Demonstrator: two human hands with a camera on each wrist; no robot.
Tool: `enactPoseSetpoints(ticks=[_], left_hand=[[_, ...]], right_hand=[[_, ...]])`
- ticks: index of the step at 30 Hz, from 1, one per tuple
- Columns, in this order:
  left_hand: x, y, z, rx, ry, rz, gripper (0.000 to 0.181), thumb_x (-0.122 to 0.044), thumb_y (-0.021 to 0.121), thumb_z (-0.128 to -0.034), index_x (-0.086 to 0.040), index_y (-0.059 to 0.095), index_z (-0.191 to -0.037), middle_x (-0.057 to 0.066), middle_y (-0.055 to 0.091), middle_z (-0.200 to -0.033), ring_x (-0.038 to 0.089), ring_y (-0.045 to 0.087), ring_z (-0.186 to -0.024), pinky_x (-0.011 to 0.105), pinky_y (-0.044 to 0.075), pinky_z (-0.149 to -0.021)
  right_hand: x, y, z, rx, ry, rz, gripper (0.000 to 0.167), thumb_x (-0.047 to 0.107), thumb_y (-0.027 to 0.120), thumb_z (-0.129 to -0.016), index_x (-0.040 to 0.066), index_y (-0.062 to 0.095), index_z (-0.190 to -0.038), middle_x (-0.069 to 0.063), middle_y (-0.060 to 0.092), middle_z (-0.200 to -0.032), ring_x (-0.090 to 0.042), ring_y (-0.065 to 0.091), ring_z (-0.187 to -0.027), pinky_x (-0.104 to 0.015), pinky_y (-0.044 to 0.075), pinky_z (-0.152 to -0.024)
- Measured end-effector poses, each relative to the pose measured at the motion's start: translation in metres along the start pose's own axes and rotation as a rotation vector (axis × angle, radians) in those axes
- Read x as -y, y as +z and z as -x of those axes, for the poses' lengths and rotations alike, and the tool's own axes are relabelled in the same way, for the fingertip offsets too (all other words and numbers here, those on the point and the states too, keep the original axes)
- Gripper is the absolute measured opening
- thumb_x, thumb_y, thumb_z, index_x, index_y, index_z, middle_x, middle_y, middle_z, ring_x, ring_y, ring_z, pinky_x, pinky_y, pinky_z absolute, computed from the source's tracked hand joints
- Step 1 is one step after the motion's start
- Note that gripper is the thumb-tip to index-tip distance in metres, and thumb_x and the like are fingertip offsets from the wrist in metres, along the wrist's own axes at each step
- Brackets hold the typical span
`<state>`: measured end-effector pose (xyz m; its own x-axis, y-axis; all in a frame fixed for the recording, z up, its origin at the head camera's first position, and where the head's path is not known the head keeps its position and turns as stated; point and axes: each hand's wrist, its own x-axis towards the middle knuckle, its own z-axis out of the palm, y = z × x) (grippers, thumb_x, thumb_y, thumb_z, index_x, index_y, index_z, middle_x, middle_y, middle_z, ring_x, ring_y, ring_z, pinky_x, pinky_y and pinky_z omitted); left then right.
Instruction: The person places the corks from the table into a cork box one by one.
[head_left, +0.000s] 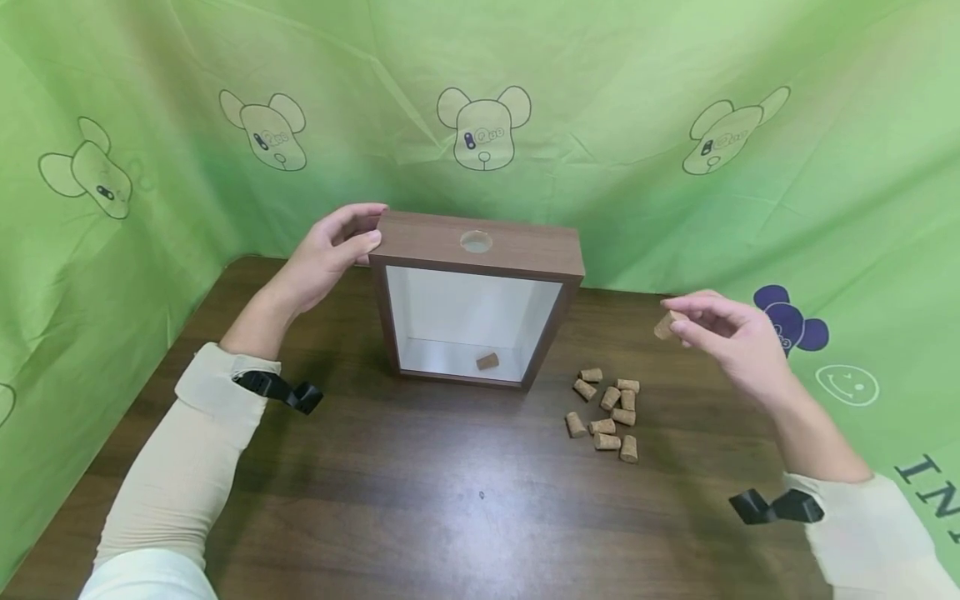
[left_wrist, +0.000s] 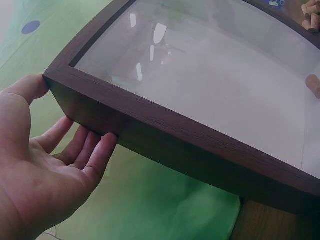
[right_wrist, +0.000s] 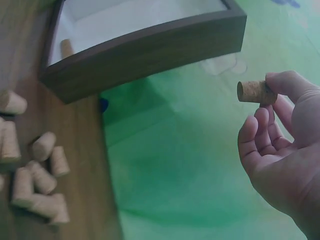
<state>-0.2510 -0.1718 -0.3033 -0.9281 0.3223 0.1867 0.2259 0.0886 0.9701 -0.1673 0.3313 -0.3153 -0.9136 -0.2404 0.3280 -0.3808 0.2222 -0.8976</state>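
At the left of a dark wooden table (head_left: 420, 500), the upper corner of an upright, clear-fronted box (head_left: 540, 252) is gripped by a left hand (head_left: 324, 252), its thumb and fingers partly spread across the side. One fallen cork (head_left: 487, 361) is seen on the box's floor, below a round opening (head_left: 476, 242). Loose corks (head_left: 611, 398) are scattered just beside the box; a raised cork (head_left: 665, 325) is pinched between thumb and fingertips by the right hand (head_left: 738, 337). It could be dropped if that slim pinch were loosened; the box could be tipped by an uneven push. Light is reflected off the tabletop, which is enclosed by green fabric (head_left: 600, 133) printed with cartoon animal heads.
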Motion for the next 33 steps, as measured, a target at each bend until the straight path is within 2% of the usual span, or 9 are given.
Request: enactPoseSetpoints(ticks=[2,5,11,16,21,24,28,33], left_hand=[[0.000,0.000,0.000,0.000,-0.002,0.004,0.051,-0.012,0.053,-0.1040,0.000,0.041,-0.152,0.013,0.046,-0.144,0.016,0.049,-0.117,0.025,0.045,-0.093],[0.000,0.000,0.000,0.000,-0.003,0.009,0.051,-0.012,0.053,-0.1040,0.000,0.040,-0.152,0.013,0.045,-0.144,0.016,0.049,-0.117,0.025,0.045,-0.093],[0.001,0.000,-0.001,0.004,0.001,0.009,0.051,-0.012,0.053,-0.1042,0.000,0.040,-0.152,0.013,0.045,-0.145,0.016,0.048,-0.118,0.026,0.045,-0.093],[0.001,0.000,0.000,0.007,0.000,0.009,0.050,-0.012,0.053,-0.1045,0.000,0.040,-0.152,0.013,0.045,-0.144,0.016,0.048,-0.118,0.025,0.045,-0.093],[0.000,0.000,0.000,0.008,0.000,0.017,0.050,-0.011,0.052,-0.1045,0.000,0.041,-0.152,0.011,0.046,-0.142,0.016,0.048,-0.116,0.025,0.045,-0.092],[-0.001,0.001,0.001,0.006,0.003,0.027,0.049,-0.010,0.052,-0.1042,0.001,0.041,-0.151,0.009,0.047,-0.139,0.016,0.048,-0.114,0.025,0.045,-0.091],[-0.001,0.001,0.001,0.006,0.004,0.029,0.050,-0.010,0.052,-0.1040,0.001,0.041,-0.151,0.010,0.047,-0.140,0.016,0.048,-0.114,0.025,0.045,-0.091],[0.000,0.000,0.002,0.004,-0.002,0.035,0.049,-0.010,0.052,-0.1042,0.001,0.041,-0.151,0.010,0.046,-0.141,0.016,0.048,-0.117,0.025,0.045,-0.092]], right_hand=[[0.011,0.003,-0.009,-0.001,-0.007,0.078,0.028,-0.013,0.064,-0.092,-0.005,0.070,-0.119,0.001,0.073,-0.097,-0.010,0.064,-0.078,-0.017,0.051,-0.067],[0.026,0.008,-0.023,0.010,-0.011,0.101,0.028,-0.011,0.066,-0.092,-0.004,0.071,-0.119,0.001,0.073,-0.097,-0.010,0.066,-0.079,-0.017,0.052,-0.067],[0.054,0.021,-0.052,0.036,-0.025,-0.073,0.025,-0.009,0.067,-0.093,-0.007,0.071,-0.117,-0.006,0.071,-0.098,-0.012,0.071,-0.086,-0.018,0.054,-0.076],[0.072,0.036,-0.072,0.032,-0.027,-0.102,0.025,-0.002,0.072,-0.092,-0.006,0.071,-0.116,-0.008,0.070,-0.100,-0.016,0.071,-0.087,-0.020,0.054,-0.078],[0.083,0.054,-0.091,0.056,-0.058,-0.126,0.023,-0.002,0.072,-0.092,-0.006,0.072,-0.114,-0.011,0.068,-0.099,-0.019,0.070,-0.089,-0.022,0.054,-0.088],[0.090,0.066,-0.101,0.053,-0.061,-0.082,0.022,-0.001,0.073,-0.091,-0.004,0.073,-0.113,-0.010,0.069,-0.101,-0.019,0.067,-0.094,-0.021,0.053,-0.090],[0.094,0.084,-0.114,0.039,-0.065,0.039,0.022,0.003,0.075,-0.091,0.001,0.076,-0.113,-0.006,0.070,-0.106,-0.018,0.062,-0.099,-0.020,0.052,-0.090],[0.095,0.107,-0.130,0.065,-0.064,0.109,0.023,0.006,0.076,-0.091,0.003,0.076,-0.114,-0.003,0.069,-0.106,-0.018,0.062,-0.095,-0.021,0.053,-0.084]])
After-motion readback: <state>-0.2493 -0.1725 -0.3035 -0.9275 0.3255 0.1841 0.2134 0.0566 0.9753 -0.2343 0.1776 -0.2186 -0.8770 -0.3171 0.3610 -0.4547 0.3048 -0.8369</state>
